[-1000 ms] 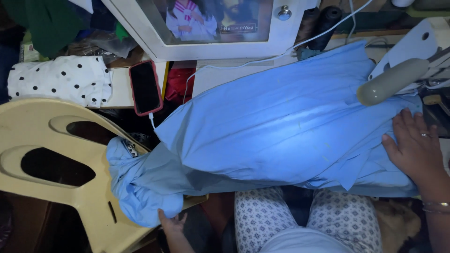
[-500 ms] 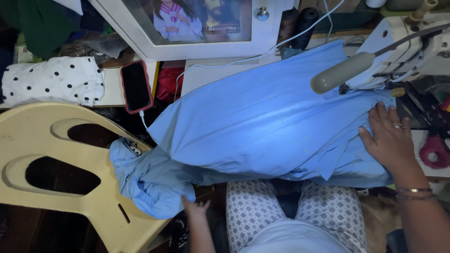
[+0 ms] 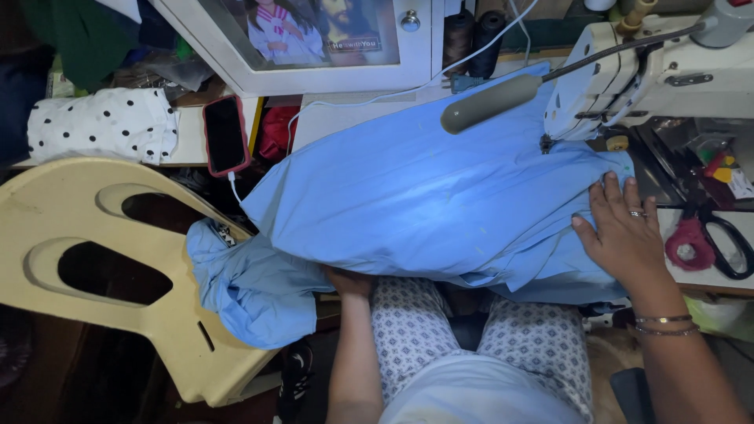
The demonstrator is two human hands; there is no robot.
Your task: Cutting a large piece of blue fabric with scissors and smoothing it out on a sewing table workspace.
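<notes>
My right hand [image 3: 624, 235] lies flat, fingers open, on light blue cotton fabric [image 3: 424, 204] at right, below white sewing machine [image 3: 652, 74]. Left hand [image 3: 349, 281] tucked under fabric's lower edge; grip unclear.

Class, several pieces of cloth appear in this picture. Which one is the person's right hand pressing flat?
The large plain light-blue fabric spread under the sewing machine; the right hand lies on its edge. The white polka-dot cloth sits untouched, far left.
</notes>
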